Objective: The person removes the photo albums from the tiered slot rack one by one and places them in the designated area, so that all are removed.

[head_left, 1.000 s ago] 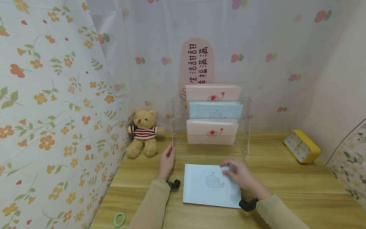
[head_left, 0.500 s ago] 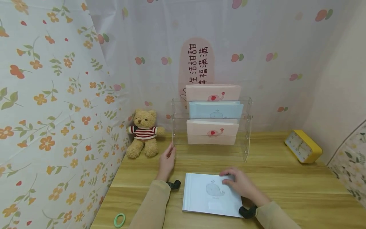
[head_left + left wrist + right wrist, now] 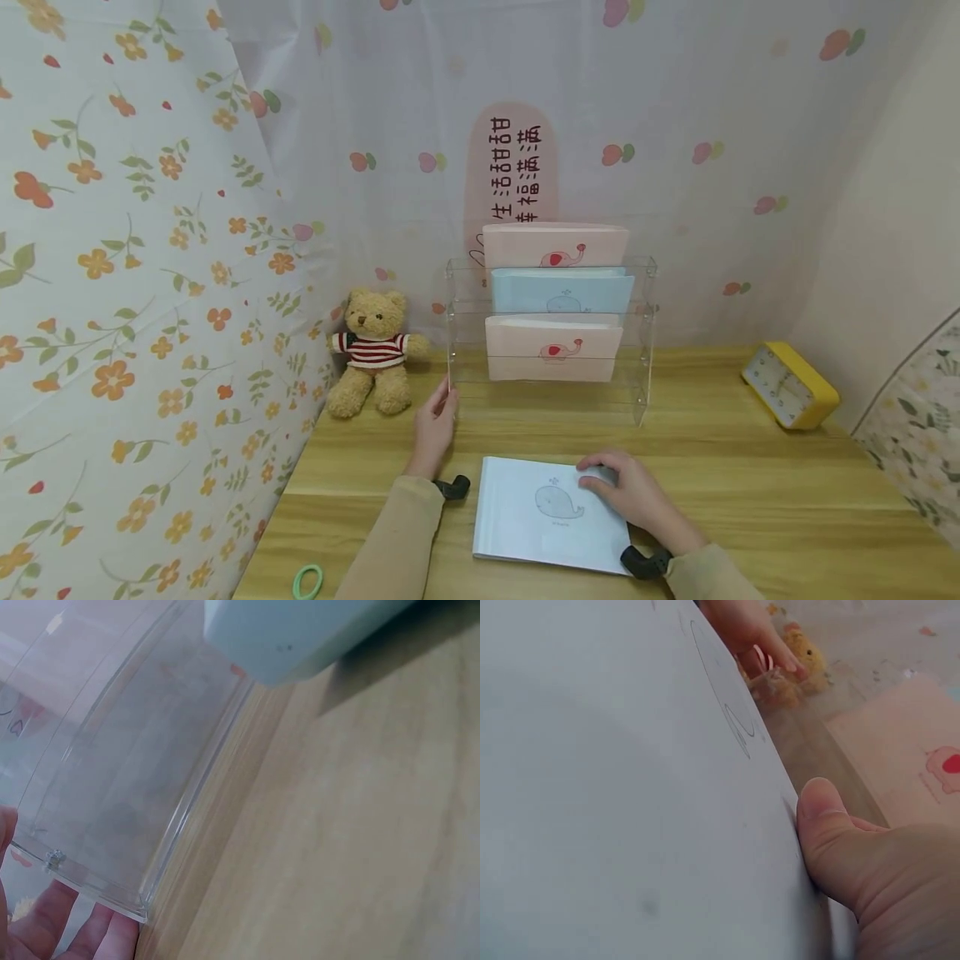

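Observation:
A pale blue booklet [image 3: 517,525] with a grey whale on its cover is in front of the person. My right hand [image 3: 633,500] holds its right side, the thumb on the cover in the right wrist view, the other fingers mostly hidden behind. Beyond it stands a clear acrylic rack [image 3: 643,367] with several tiers. My left hand [image 3: 433,429] grips the rack's left side panel low down; the left wrist view shows fingers [image 3: 45,919] on the panel's outer side. The rack bears a lower pink booklet [image 3: 517,354], a blue booklet [image 3: 517,292] and an upper pink booklet [image 3: 510,246].
A teddy bear [image 3: 375,350] in a striped shirt sits left of the rack. At the right stands a yellow alarm clock [image 3: 795,387]. A green ring [image 3: 307,582] lies at the front left of the wooden table [image 3: 750,492]. Patterned cloth hangs behind and left.
The right hand has drawn the whale booklet toward the person, away from the rack, mostly in the first half second. The left hand keeps its place on the rack.

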The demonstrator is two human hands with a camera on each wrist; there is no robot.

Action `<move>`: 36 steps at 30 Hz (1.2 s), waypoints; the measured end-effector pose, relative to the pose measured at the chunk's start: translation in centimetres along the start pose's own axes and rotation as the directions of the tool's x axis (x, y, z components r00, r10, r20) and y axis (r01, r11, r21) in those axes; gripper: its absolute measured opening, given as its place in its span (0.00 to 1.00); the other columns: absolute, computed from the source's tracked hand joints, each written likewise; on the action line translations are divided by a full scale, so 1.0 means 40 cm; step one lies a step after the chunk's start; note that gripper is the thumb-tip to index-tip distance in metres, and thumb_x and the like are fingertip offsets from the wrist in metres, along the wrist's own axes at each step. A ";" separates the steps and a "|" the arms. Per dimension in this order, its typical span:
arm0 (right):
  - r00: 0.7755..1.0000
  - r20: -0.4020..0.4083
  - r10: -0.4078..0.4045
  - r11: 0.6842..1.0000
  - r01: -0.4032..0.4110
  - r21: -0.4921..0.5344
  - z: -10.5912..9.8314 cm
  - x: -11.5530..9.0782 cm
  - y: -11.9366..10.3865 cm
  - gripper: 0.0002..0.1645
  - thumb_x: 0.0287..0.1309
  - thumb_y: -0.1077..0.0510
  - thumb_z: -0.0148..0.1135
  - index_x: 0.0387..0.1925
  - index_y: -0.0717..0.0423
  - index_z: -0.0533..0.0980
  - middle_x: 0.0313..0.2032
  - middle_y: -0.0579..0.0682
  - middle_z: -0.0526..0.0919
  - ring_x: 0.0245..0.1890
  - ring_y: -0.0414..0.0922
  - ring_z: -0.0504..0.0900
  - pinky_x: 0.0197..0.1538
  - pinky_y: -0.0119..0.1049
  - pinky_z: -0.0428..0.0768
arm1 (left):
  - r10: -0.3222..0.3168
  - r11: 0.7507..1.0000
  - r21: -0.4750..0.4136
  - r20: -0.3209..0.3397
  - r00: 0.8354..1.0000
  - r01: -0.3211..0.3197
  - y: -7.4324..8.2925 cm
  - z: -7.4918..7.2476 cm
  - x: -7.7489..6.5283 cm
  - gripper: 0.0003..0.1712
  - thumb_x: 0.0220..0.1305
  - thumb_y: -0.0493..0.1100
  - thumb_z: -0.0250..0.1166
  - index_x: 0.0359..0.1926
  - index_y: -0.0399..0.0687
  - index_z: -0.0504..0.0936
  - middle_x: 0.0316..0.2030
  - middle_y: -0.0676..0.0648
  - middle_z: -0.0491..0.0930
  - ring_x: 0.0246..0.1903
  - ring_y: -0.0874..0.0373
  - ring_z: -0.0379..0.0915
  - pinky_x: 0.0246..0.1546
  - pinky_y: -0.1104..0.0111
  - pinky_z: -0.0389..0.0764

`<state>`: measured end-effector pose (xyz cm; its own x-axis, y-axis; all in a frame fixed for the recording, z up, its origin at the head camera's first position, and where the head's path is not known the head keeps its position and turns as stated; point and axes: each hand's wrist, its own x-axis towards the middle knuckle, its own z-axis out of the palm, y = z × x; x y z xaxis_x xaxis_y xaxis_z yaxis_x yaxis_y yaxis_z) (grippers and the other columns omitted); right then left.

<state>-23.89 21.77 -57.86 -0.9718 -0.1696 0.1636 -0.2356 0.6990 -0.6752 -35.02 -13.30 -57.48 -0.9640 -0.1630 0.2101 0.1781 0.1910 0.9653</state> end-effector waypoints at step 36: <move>0.998 -0.041 -0.049 0.999 0.049 -0.020 -0.016 0.030 -0.014 0.07 0.66 0.53 0.80 0.44 0.44 0.90 0.45 0.41 0.94 0.49 0.47 0.90 0.57 0.45 0.89 | -0.003 1.000 0.031 -0.009 1.000 0.004 0.004 0.000 -0.002 0.27 0.84 0.50 0.63 0.78 0.53 0.78 0.71 0.41 0.83 0.65 0.41 0.84 0.66 0.46 0.85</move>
<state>-24.90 21.62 -56.82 -0.9582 -0.1750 0.2264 -0.2825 0.7039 -0.6517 -34.92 -13.28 -57.35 -0.9629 -0.1719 0.2081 0.1685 0.2198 0.9609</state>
